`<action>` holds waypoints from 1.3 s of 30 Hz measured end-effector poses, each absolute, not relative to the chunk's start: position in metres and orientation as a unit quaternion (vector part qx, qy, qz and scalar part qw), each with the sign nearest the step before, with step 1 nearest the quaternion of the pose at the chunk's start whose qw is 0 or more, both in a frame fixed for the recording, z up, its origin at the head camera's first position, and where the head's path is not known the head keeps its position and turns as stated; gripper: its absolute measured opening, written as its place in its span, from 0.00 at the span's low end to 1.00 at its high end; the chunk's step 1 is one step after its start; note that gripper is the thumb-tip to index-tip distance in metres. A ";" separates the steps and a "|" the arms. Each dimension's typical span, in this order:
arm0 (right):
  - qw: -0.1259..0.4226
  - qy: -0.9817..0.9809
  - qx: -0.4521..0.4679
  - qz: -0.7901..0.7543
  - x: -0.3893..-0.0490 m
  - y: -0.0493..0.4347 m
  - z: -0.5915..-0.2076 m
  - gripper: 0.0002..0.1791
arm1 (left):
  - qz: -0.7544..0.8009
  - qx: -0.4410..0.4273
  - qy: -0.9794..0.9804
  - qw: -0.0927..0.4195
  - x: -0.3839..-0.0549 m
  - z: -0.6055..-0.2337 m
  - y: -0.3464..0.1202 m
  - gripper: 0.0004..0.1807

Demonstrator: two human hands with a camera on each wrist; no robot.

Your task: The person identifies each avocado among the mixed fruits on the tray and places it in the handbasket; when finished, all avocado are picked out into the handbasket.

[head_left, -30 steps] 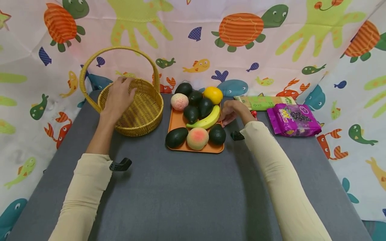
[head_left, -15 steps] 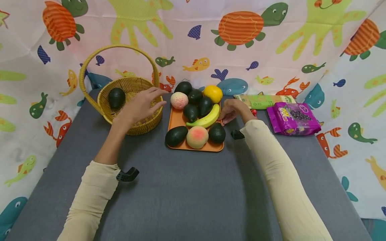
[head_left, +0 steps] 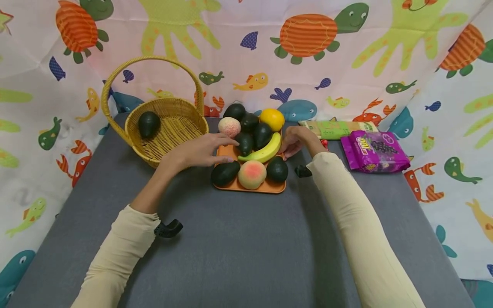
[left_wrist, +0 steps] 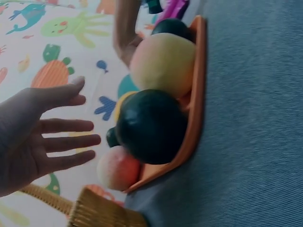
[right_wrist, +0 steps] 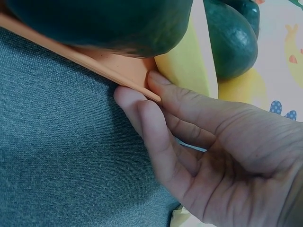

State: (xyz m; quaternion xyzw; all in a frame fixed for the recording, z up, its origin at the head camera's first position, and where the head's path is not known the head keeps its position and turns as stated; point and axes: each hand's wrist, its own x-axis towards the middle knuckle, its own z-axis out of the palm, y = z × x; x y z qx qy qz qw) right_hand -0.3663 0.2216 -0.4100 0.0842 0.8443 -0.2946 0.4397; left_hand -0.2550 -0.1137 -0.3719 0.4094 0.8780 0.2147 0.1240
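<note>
Avocados [head_left: 225, 173], a peach [head_left: 252, 175], a speckled pink fruit [head_left: 229, 127], a yellow fruit [head_left: 272, 119] and a banana [head_left: 265, 150] crowd an orange tray [head_left: 265, 191] on a grey table [head_left: 231, 248]. The left hand [head_left: 202, 150] is over the tray's left edge, fingers extended and thumb apart from them, near the avocados; whether it touches one cannot be told. Well apart from it, the right hand [right_wrist: 222, 137] pinches the tray's right rim between thumb and fingers, beside the banana. Left of the tray stands a wicker basket [head_left: 175, 137], handle upright, a lone avocado [head_left: 149, 125] in its left part. A purple package [head_left: 379, 152] and a green packet [head_left: 339, 129] lie to the tray's right.
</note>
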 end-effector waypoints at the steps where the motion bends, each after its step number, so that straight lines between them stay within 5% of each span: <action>1: 0.440 0.844 0.084 -0.294 -0.366 0.222 -0.410 0.14 | 0.208 0.411 0.876 0.141 -0.255 -0.374 -0.112 0.31; 14: 0.451 0.845 0.087 -0.275 -0.369 0.219 -0.406 0.17 | 0.129 0.386 0.878 0.254 -0.254 -0.394 -0.098 0.44; 28: 0.444 0.847 0.089 -0.280 -0.367 0.216 -0.405 0.16 | 0.127 0.371 0.884 0.255 -0.255 -0.394 -0.096 0.44; 39: 0.456 0.839 0.082 -0.285 -0.367 0.221 -0.410 0.15 | 0.167 0.372 0.891 0.196 -0.250 -0.376 -0.100 0.41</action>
